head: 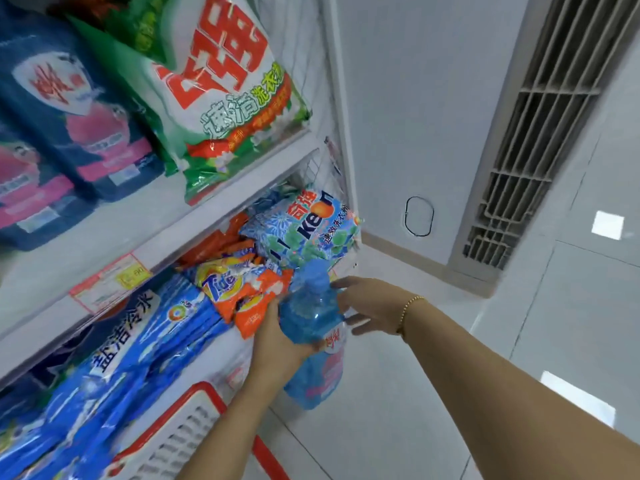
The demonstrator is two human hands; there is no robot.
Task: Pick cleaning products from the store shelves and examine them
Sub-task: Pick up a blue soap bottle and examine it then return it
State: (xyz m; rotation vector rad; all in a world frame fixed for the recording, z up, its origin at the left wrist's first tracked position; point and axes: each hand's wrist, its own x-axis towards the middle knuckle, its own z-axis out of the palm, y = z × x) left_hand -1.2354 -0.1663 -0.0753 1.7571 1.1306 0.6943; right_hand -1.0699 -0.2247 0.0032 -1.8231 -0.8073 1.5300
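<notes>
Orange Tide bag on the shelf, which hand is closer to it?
Left. The left hand, gripping the blue bottle, is right beside the Tide bag; the right hand is on the bottle's far side, farther from the bag.

Packed detergent bags (221,98) crowd shelves (97,240); aisle floor (381,410) open

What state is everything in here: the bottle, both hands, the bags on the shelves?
blue bottle: capped, held cap up.
left hand: grips the bottle's middle.
right hand: open, fingers spread beside the bottle's neck.
Tide bags: lying on the lower shelf.
green bag: sealed, propped on the upper shelf.
</notes>
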